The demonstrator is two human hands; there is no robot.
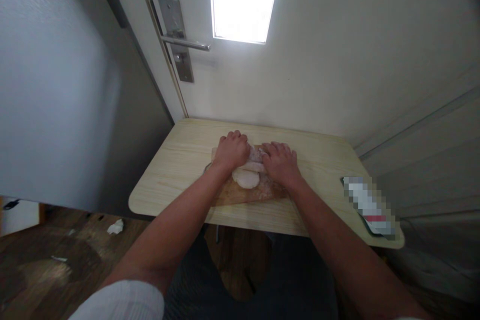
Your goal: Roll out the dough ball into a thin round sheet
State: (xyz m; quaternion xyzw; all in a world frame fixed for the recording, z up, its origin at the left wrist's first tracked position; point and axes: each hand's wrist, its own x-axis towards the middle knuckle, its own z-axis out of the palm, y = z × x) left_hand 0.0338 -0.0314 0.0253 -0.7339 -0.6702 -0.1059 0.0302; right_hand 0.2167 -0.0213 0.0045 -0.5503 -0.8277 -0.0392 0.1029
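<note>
A flat round of pale dough [246,179] lies on a wooden cutting board [234,197] dusted with flour. Across the dough's far edge runs a floury rolling pin [255,166], its middle showing between my hands. My left hand [233,149] is closed over the pin's left part, fingers curled down on the far side. On the right part, my right hand [280,161] presses with bent fingers. Both palms hide the pin's ends.
The board rests on a light wooden table [165,175]. A blurred-out flat object [369,207] lies at the table's right end. Behind the table stands a door with a metal handle [187,43]. A crumpled white scrap [115,226] is on the floor at left.
</note>
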